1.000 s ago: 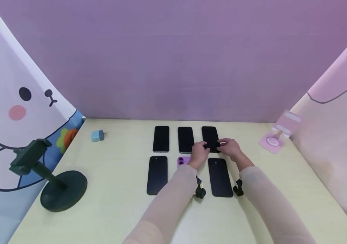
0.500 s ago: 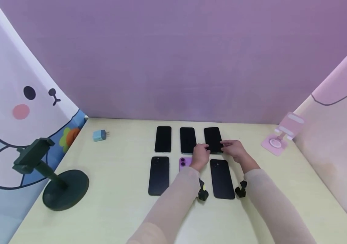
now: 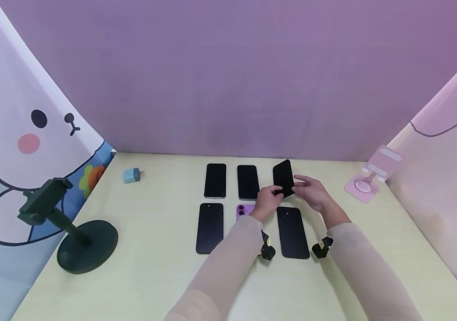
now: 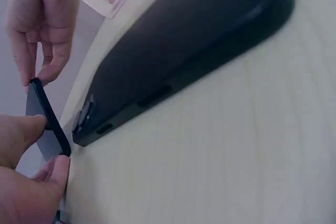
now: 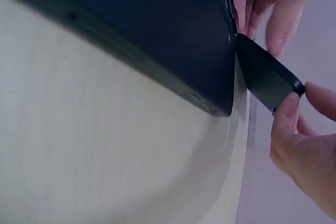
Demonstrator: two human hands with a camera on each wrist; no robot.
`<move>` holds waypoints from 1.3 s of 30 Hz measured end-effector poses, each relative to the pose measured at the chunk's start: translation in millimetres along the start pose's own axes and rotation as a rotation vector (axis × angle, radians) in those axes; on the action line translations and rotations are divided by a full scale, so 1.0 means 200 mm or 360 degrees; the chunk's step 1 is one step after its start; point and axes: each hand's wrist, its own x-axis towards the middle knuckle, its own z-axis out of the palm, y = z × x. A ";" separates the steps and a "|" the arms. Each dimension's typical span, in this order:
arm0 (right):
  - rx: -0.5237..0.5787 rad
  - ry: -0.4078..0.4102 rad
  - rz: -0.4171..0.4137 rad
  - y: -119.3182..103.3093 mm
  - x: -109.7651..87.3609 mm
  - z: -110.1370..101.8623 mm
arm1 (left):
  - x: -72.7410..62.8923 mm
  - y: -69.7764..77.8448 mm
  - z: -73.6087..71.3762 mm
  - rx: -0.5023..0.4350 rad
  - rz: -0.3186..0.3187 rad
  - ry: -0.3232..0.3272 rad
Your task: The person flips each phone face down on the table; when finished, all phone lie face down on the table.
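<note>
A black smartphone [image 3: 283,176] at the back right is tilted up, its right side raised from the table. My left hand [image 3: 267,200] pinches its lower left part between thumb and fingers. At the lower right corner, my right hand [image 3: 312,194] pinches the edge, the thumb and a finger on either side in the right wrist view. The phone's dark face [image 5: 265,80] leans over the tabletop there. In front of it a second dark phone [image 3: 293,232] lies with its camera side up. A purple phone [image 3: 245,209] is mostly hidden under my left arm.
Two black phones [image 3: 215,180] [image 3: 248,182] lie in the back row, another dark phone [image 3: 210,228] in front. A dark green stand [image 3: 88,247] is at left, near a blue charger plug [image 3: 131,175]. A pink phone stand [image 3: 360,188] stands far right. A purple wall [image 3: 228,89] rises behind.
The back right phone lay flat before; now it is tilted, its right side lifted. My right hand has risen slightly with that edge, and my left hand keeps to the left side.
</note>
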 end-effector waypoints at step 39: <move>-0.0105 0.0029 0.0038 -0.01 0.01 0.11 | 0.06 0.05 0.02 -0.0602 -0.0177 0.0125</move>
